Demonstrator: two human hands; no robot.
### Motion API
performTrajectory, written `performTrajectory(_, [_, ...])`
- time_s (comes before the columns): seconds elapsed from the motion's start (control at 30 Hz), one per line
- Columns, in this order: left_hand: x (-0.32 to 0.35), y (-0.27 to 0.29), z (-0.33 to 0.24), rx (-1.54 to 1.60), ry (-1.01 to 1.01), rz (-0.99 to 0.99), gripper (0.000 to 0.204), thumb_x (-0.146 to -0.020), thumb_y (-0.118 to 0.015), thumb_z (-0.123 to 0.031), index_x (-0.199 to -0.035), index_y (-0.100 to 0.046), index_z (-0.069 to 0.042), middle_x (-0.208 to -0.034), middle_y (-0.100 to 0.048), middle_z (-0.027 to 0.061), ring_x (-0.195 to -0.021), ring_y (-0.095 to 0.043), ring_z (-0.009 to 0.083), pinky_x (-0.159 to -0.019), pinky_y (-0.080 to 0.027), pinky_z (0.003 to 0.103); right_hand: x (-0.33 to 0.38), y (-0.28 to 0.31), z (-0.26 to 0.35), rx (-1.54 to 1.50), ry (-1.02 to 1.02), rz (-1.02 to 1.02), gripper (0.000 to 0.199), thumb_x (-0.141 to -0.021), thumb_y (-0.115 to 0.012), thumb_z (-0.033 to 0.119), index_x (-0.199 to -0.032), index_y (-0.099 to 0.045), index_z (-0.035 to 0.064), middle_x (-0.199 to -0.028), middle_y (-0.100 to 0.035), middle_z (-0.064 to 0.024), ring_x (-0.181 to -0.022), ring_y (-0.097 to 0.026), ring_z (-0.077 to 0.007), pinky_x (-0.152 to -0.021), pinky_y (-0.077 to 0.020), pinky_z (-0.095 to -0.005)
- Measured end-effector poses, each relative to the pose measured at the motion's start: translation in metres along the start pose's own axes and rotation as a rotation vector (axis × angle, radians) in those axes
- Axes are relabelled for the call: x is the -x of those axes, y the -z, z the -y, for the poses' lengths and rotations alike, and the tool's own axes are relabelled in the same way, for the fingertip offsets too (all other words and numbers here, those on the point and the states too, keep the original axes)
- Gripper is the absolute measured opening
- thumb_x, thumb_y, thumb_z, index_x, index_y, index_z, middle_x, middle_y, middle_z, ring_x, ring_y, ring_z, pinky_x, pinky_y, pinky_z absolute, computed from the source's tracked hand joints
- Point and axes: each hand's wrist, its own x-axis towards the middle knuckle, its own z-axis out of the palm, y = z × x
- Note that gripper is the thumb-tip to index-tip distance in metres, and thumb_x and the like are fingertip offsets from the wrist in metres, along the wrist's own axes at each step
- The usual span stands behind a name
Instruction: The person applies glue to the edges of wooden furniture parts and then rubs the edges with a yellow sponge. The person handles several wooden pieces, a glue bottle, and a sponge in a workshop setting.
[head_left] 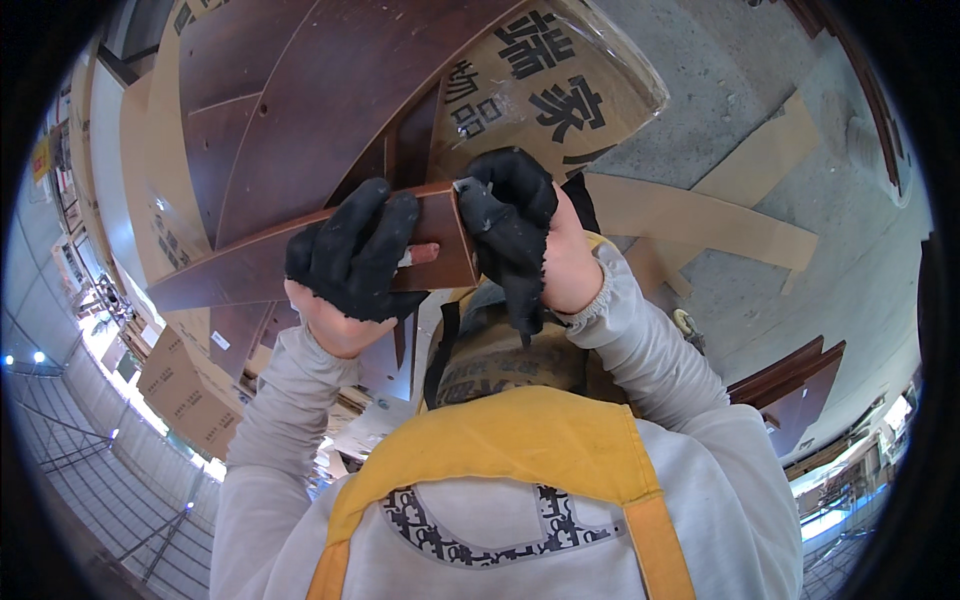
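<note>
A long reddish-brown wooden board (265,260) runs from the far left to its squared end in front of my chest. My left hand (355,250), in a black glove, is closed over the board near that end. A reddish tip (424,253) shows beside its fingers against the wood; I cannot tell whether it is a bare fingertip or a small stick. My right hand (510,235), also in a black glove, has its fingers bent and pressed against the end of the board. Its fingertips look greyish and worn, and the palm side is hidden.
Larger dark wooden panels (330,90) lie beyond my hands, beside a taped cardboard box (560,90). Flat cardboard strips (700,220) cross on the grey concrete floor (860,270). More boards (795,385) are stacked at the right, and a carton (190,390) stands at the left.
</note>
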Motion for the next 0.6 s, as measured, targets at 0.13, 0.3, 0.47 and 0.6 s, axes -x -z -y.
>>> performTrajectory(0.13, [-0.002, -0.003, -0.002, -0.033, -0.004, -0.045, 0.066, -0.053, -0.079, -0.032, -0.115, -0.064, -0.015, -0.118, -0.061, 0.0071, -0.099, -0.060, 0.0178, -0.081, -0.040, 0.031, 0.003, 0.010, 0.003, -0.277, -0.131, 0.053, 0.023, -0.090, -0.060, 0.017, -0.109, -0.054, 0.0052, -0.086, -0.057, 0.0008, -0.070, -0.052, -0.0059, -0.059, -0.0426, -0.0199])
performTrajectory(0.3, [-0.002, -0.002, -0.003, -0.039, 0.000, -0.030, 0.066, -0.052, -0.081, -0.031, -0.114, -0.064, -0.015, -0.117, -0.061, 0.0068, -0.099, -0.060, 0.0184, -0.081, -0.040, 0.031, 0.005, 0.004, 0.012, -0.189, -0.202, 0.048, 0.022, -0.090, -0.062, 0.018, -0.109, -0.054, 0.0095, -0.081, -0.057, 0.0024, -0.055, -0.050, -0.0047, -0.045, -0.0379, -0.0190])
performTrajectory(0.47, [-0.003, -0.002, -0.004, -0.020, 0.013, -0.045, 0.068, -0.052, -0.081, -0.032, -0.115, -0.064, -0.015, -0.117, -0.062, 0.0065, -0.100, -0.060, 0.0184, -0.081, -0.040, 0.031, 0.005, -0.003, 0.015, -0.200, -0.199, 0.030, 0.022, -0.089, -0.063, 0.017, -0.108, -0.054, 0.0100, -0.076, -0.057, 0.0029, -0.053, -0.050, -0.0048, -0.044, -0.0371, -0.0189])
performTrajectory(0.6, [0.000, -0.005, -0.001, -0.023, 0.002, -0.063, 0.068, -0.053, -0.080, -0.033, -0.116, -0.064, -0.015, -0.118, -0.062, 0.0063, -0.101, -0.060, 0.0174, -0.082, -0.039, 0.031, 0.005, -0.003, 0.016, -0.206, -0.206, 0.030, 0.022, -0.089, -0.063, 0.017, -0.108, -0.054, 0.0102, -0.077, -0.057, 0.0027, -0.055, -0.051, -0.0050, -0.045, -0.0381, -0.0191])
